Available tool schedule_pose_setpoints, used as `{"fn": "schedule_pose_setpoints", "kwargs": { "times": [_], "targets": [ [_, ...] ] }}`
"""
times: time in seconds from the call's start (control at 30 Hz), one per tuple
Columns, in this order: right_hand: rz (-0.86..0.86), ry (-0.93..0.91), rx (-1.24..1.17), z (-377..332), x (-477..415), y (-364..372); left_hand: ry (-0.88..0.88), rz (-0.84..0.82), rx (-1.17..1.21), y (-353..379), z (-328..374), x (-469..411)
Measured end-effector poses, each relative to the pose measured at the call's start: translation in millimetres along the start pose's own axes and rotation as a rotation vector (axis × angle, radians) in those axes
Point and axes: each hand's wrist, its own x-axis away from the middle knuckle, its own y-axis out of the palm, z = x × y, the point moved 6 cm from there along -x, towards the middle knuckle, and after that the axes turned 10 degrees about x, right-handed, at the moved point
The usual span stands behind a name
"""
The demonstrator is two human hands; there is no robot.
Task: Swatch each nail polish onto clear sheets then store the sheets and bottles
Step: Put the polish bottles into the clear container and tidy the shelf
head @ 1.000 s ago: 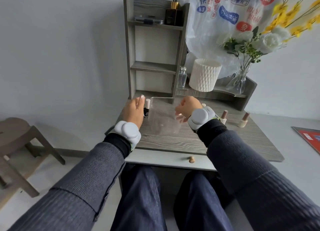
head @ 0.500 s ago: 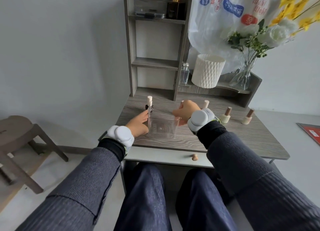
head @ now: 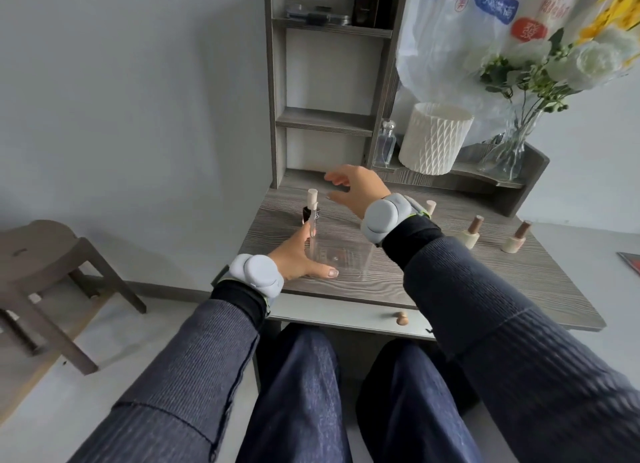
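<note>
A clear plastic box (head: 346, 260) stands on the grey wooden desk (head: 450, 282). My left hand (head: 298, 254) rests against its left side, fingers straight and thumb laid along its front edge. Just behind the box stands a dark nail polish bottle (head: 309, 208) with a beige cap. Above the desk, a little right of that bottle, my right hand (head: 356, 188) hovers with spread fingers and holds nothing. Three pale polish bottles stand to the right: one (head: 430, 206) partly hidden behind my right wrist, a second bottle (head: 471, 232) and a third bottle (head: 517, 238).
A tall shelf unit (head: 329, 119) rises at the desk's back. On the low shelf to its right stand a glass perfume bottle (head: 385, 143), a white ribbed holder (head: 434, 138) and a glass vase of flowers (head: 505, 157). A drawer knob (head: 401, 317) sits below the desk's front edge. A wooden stool (head: 45, 254) is at the left.
The clear box, held up between both hands earlier, now stands on the desk. My right hand has let go of it and moved up and left toward the dark bottle.
</note>
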Motion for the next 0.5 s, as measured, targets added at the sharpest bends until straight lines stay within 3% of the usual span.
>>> {"fn": "schedule_pose_setpoints", "kwargs": {
  "times": [0.2,0.5],
  "targets": [
    [-0.125,-0.058,0.073,-20,-30,20,-0.001,0.031,-0.015,-1,-4,-2],
    [-0.092,-0.010,0.086,-6,-51,34,0.027,0.041,-0.002,-2,-7,-5]
  ]
}}
